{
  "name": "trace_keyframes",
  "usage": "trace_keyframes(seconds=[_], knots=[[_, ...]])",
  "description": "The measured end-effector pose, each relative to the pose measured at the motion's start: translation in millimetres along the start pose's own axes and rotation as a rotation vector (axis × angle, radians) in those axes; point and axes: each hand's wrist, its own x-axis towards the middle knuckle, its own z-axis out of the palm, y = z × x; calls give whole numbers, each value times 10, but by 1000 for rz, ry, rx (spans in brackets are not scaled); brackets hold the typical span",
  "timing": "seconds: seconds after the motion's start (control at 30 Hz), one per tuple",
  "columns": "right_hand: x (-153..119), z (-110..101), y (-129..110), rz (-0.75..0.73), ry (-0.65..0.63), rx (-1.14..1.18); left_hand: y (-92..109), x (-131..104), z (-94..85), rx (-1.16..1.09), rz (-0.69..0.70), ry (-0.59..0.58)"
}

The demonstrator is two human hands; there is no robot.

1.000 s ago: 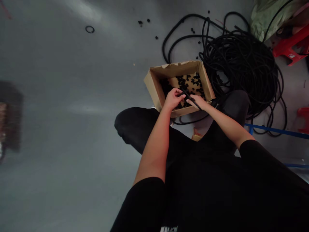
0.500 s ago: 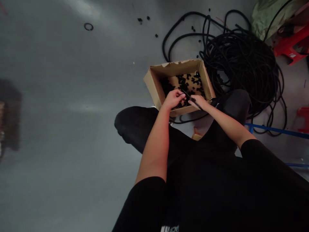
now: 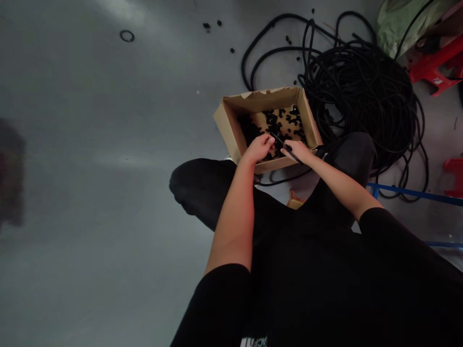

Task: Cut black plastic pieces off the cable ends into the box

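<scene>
Both hands are over the front part of an open cardboard box [image 3: 227,130] that has many small black pieces [image 3: 275,123] scattered inside. My right hand [image 3: 298,150] is closed on a thin, straight black length [image 3: 288,149] that slants from the box's interior back past my wrist. Whether it is a tool or a piece of hose I cannot make out. My left hand [image 3: 259,147] has thumb and fingers pinched together beside the far end of that length. Anything between those fingertips is too small to tell.
A large heap of coiled black hose [image 3: 365,101] lies right of the box. Red plastic stools [image 3: 436,67] and a pale green bag [image 3: 396,29] stand at the far right, near a blue frame [image 3: 415,193]. A black ring [image 3: 127,36] and small black bits [image 3: 232,50] lie on the floor.
The whole view has shifted slightly. My left fingertips sit a little farther left, closer together at the thumb; my right hand still grips the black length.
</scene>
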Motion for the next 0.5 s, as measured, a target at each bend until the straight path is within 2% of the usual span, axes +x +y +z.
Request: trace_keyframes(seconds=[0.2, 0.27, 0.4, 0.5], knots=[[47, 44, 71, -29, -36, 79, 44, -43, 24, -77, -116, -186], [55, 30, 86, -33, -27, 46, 44, -46, 19, -87, -125, -174], [41, -8, 84, -26, -21, -23, 44, -35, -5, -18, -72, -66], [32, -8, 74, -27, -57, -24, 75, -52, 5, -86, -138, -145]])
